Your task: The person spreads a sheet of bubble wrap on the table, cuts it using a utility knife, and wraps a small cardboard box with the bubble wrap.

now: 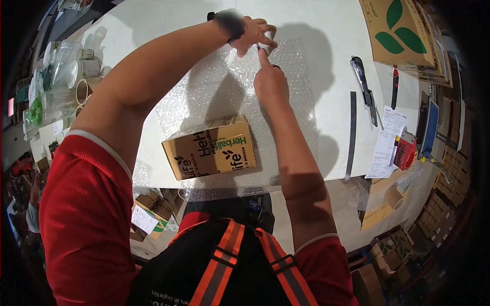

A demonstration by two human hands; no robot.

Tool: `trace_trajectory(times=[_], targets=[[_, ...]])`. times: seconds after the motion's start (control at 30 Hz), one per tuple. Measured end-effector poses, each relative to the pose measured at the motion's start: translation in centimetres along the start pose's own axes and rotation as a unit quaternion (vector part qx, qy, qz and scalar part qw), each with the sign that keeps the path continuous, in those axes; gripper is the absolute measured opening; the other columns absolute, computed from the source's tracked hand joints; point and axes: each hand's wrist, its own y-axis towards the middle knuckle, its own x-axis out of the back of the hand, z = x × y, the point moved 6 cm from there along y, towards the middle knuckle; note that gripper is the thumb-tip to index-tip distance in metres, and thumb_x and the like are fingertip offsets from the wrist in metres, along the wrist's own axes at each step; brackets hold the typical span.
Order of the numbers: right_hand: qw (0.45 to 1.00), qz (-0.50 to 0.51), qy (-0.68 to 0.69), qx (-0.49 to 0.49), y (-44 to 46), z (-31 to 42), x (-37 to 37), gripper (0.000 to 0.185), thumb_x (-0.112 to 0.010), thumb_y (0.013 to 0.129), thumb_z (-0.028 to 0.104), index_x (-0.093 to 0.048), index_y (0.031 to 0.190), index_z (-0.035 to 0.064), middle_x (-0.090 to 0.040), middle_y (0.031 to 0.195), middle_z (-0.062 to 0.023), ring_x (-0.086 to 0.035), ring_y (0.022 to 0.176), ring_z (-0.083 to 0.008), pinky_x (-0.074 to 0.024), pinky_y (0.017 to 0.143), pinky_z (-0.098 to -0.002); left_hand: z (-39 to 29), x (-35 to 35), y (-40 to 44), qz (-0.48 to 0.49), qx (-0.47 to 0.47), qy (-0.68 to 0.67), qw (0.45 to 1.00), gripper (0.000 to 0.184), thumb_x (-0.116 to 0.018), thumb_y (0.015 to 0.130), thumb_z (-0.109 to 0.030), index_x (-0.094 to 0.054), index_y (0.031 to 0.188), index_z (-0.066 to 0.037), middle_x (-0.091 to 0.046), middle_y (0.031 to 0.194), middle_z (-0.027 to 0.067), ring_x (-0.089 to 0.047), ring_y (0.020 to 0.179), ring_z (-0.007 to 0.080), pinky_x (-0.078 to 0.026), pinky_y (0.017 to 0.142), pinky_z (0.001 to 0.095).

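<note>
Beyond the box, at the far side of the bubble wrap, my left hand [252, 33] curls its fingers around a small white object [268, 41], whose kind I cannot make out. My right hand [271, 84] comes up close below it, index finger stretched against the white object. Its other fingers are folded under, and what they hold, if anything, is hidden. A clear sheet of bubble wrap [204, 92] lies under both hands and hangs over the table's near edge. On the sheet rests a closed brown carton [209, 150] with printed tape, between my forearms.
On the white table [334, 66], a box cutter [363, 89], dark strip [352, 132], red-and-black tool [394, 89], paper sheet [385, 143] and red tape dispenser [405, 153] lie to the right. A large carton [398, 33] stands far right. Plastic-wrapped containers [66, 76] crowd the left.
</note>
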Motion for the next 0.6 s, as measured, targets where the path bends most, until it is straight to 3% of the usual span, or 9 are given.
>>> trace_trajectory(times=[0.33, 0.6], targets=[[1.0, 0.005, 0.014, 0.015, -1.8, -0.5, -0.1, 0.055, -0.045, 0.084, 0.009, -0.038, 0.138, 0.0154, -0.06, 0.089, -0.025, -0.062, 0.081, -0.0407, -0.049, 0.072, -0.048, 0.0, 0.1, -0.1, -0.02, 0.006, 0.012, 1.0, 0.101, -0.082, 0.05, -0.017, -0.037, 0.138, -0.037, -0.033, 0.136, 0.0004, -0.041, 0.123, 0.0254, -0.048, 0.093, 0.0389], [0.997, 0.059, 0.011, -0.056, -4.9, -1.5, -0.1, 0.055, -0.042, 0.086, 0.009, -0.035, 0.14, 0.016, -0.059, 0.094, -0.0271, -0.061, 0.087, -0.0403, -0.0479, 0.078, -0.0471, -0.3, 0.3, -0.1, -0.01, 0.004, 0.008, 1.0, 0.101, -0.083, 0.05, -0.019, -0.037, 0.138, -0.035, -0.033, 0.137, 0.0004, -0.041, 0.123, 0.0257, -0.048, 0.094, 0.0377]])
